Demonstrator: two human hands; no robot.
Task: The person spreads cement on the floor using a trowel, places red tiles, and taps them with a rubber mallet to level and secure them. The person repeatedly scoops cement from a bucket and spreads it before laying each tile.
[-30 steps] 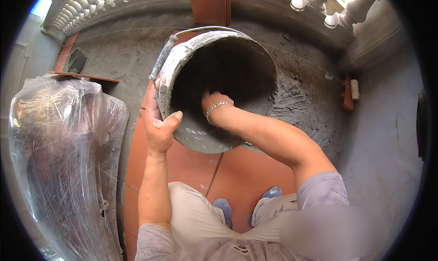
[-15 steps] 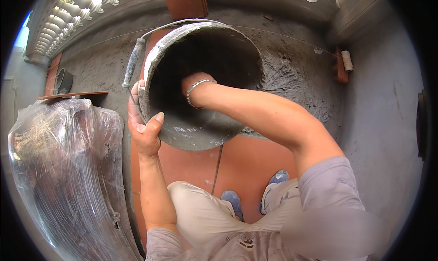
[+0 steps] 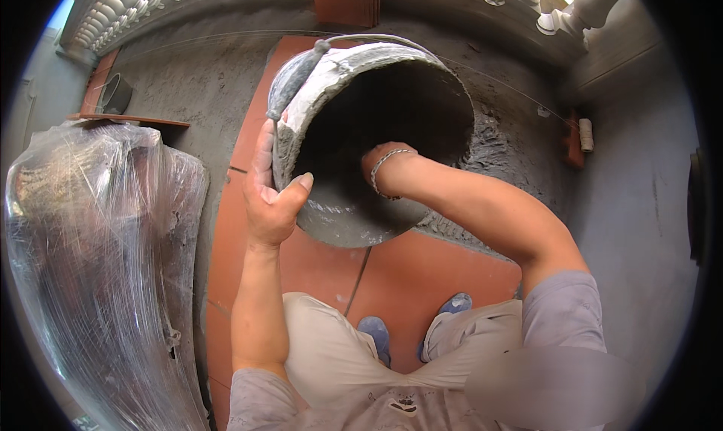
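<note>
My left hand [image 3: 280, 194] is closed round the rim of a large mortar-coated bucket [image 3: 354, 220], which is tilted with its opening toward me and upward. The metal bail with a grey grip [image 3: 297, 81] arches over the rim just beside those fingers. My right hand [image 3: 382, 167], a braided bracelet at the wrist, reaches into the dark interior; its fingers are hidden in shadow. Wet grey mortar [image 3: 482, 149] lies spread on the floor to the right of the bucket, and terracotta tiles [image 3: 407, 280] are under my feet.
A plastic-wrapped bundle [image 3: 98, 258] stands at left, with a small bucket [image 3: 114, 94] and tile plank behind it. Stacked tiles [image 3: 346, 2] lean against the balustrade. A taut string runs to a spool [image 3: 585, 134] by a brick [image 3: 574, 149] near the right wall [image 3: 640, 205].
The bucket and both my hands have shifted a little to the right, with the right hand still inside. The view has also swung, moving the background.
</note>
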